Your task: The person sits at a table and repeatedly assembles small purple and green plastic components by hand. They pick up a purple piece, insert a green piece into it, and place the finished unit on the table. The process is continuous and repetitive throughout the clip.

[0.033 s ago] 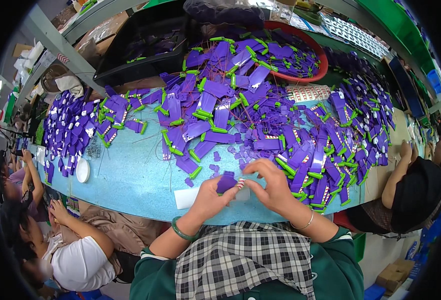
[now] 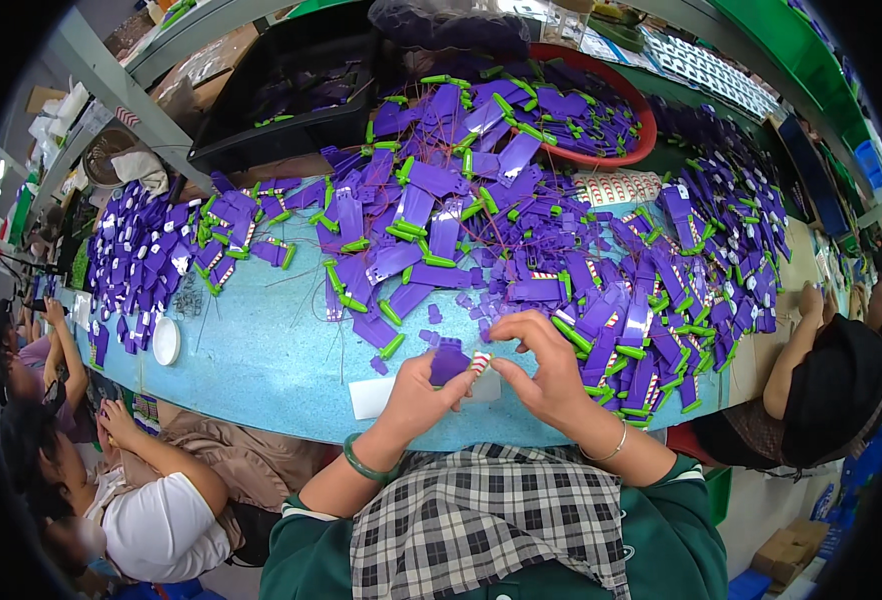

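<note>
Just in front of me, my left hand [image 2: 421, 398] grips a flat purple plastic piece [image 2: 450, 360] between thumb and fingers. A small red-and-white striped sticker [image 2: 480, 362] shows at the right end of that piece, close to the left thumb tip. My right hand [image 2: 543, 372] is beside the sticker, its thumb tip at or very near the striped edge. Its index finger arches above, apart from the thumb. Under the hands lies a white sheet [image 2: 371, 397] on the blue tabletop [image 2: 261, 340].
Purple pieces with green ends [image 2: 416, 205] and thin wires are heaped ahead and right. A red basin [image 2: 645, 130] and black bin [image 2: 291, 130] stand behind. More purple pieces [image 2: 146, 250] and a white bowl [image 2: 166, 341] lie left. Other people [image 2: 166, 525] sit on both sides.
The purple piece and its striped sticker have tilted slightly, so more of both shows. My right fingers have shifted a little; my left hand keeps its hold.
</note>
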Tool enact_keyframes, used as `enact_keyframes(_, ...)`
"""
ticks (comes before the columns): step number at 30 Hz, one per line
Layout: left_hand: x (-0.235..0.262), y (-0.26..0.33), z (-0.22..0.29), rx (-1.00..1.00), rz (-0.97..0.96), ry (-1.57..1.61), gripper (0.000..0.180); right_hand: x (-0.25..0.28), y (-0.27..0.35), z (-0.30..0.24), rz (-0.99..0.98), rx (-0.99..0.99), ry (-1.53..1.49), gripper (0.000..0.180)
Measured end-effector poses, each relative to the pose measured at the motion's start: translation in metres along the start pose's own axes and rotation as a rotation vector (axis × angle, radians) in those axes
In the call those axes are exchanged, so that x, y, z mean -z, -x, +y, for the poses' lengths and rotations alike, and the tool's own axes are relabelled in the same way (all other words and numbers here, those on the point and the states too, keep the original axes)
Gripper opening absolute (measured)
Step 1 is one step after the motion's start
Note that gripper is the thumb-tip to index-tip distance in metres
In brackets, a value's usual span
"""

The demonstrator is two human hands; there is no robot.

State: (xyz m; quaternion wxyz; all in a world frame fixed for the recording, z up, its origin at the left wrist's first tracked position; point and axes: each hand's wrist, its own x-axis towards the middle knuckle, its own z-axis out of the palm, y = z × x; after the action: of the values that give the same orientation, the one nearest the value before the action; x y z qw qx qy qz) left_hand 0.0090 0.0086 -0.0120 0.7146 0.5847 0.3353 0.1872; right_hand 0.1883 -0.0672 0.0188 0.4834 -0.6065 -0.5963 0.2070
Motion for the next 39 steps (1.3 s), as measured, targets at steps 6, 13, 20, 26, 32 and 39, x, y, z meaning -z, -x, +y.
enact_keyframes(6, -0.002, 0.002, 0.011, -0.005, -0.002, 0.260, 0.014, -0.009, 0.004, 0.001, -0.175, -0.159, -0.239, 0.016)
enact_keyframes(13, -0.004, 0.004, 0.014, 0.051, -0.052, 0.556, 0.038, -0.021, 0.010, 0.009, -0.097, -0.465, -0.806, 0.010)
enact_keyframes(20, -0.005, 0.004, 0.014, 0.098, -0.142, 0.711, 0.045, -0.027, 0.011, 0.013, -0.074, -0.453, -0.793, 0.011)
enact_keyframes(26, -0.004, 0.004, 0.012, 0.099, -0.159, 0.724, 0.051, -0.029, 0.012, 0.011, -0.050, -0.421, -0.708, 0.010)
enact_keyframes(32, -0.004, 0.004, 0.009, 0.077, -0.169, 0.710, 0.054, -0.030, 0.014, 0.014, -0.021, -0.343, -0.553, 0.011)
enact_keyframes(39, -0.009, 0.005, 0.008, 0.018, -0.152, 0.425, 0.040, -0.031, 0.018, 0.014, -0.001, -0.333, -0.507, 0.013)
